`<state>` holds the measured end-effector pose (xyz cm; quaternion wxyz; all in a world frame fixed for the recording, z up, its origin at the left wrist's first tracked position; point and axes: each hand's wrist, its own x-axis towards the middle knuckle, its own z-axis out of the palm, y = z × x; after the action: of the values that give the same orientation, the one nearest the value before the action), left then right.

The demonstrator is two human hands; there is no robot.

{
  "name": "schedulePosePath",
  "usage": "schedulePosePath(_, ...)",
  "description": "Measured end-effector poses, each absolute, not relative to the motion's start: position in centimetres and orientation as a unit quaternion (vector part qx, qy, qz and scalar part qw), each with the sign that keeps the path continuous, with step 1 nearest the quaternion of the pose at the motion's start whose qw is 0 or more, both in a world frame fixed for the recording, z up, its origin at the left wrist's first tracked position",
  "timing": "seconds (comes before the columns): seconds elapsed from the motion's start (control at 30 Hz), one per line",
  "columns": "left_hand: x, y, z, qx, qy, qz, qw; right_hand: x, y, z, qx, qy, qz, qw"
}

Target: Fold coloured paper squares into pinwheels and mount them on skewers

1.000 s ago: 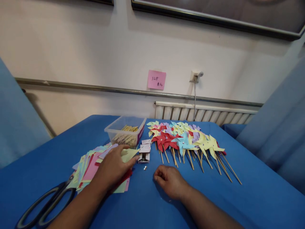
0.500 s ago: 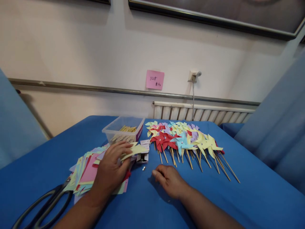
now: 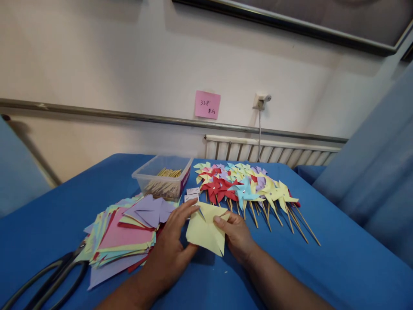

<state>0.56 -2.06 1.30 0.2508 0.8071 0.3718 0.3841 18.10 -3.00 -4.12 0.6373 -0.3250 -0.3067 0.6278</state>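
Observation:
A pale yellow square of paper (image 3: 206,232), slit in from its corners, is held up between both hands above the blue table. My left hand (image 3: 176,239) grips its left side, thumb at the lower edge and fingers at the upper corner. On the right, my right hand (image 3: 237,234) pinches the paper's edge with the thumb on top. Left of my left hand lies a pile of coloured paper sheets (image 3: 129,232), with slit purple paper (image 3: 151,211) on top. Small white boxes (image 3: 192,193) stand partly hidden behind the yellow paper.
Large scissors (image 3: 61,267) lie at the left. A clear plastic box (image 3: 161,176) holds thin wooden sticks (image 3: 163,187). Finished paper pinwheels on sticks (image 3: 245,189) lie at the back right of the blue tablecloth (image 3: 309,275). A radiator (image 3: 271,148) lines the wall behind.
My left hand has brought the yellow paper off the pile to the middle. My right hand, closed on the table before, now pinches its right side. The purple paper on the pile is uncovered.

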Motion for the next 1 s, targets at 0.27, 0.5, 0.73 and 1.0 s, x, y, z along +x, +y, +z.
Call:
schedulePosePath(0.27,1.8,-1.9,1.6,0.497,0.412,0.423,0.636,18.2,-3.0,-3.5,-0.367,-0.295,0.567,0.676)
schedulePosePath(0.5,1.8,-2.3,1.2,0.452,0.355,0.395,0.717,18.2,-3.2,-3.5,-0.412,-0.334,0.525,0.666)
schedulePosePath(0.73,1.3,-1.8,1.0,0.487,0.389,0.408,0.667,18.4,-3.1,-3.4,-0.39,-0.315,0.54,0.676)
schedulePosePath(1.0,1.2,-1.0,1.1,0.539,0.467,0.371,0.594,18.6,-3.0,-4.0,-0.398,-0.314,0.532,0.678)
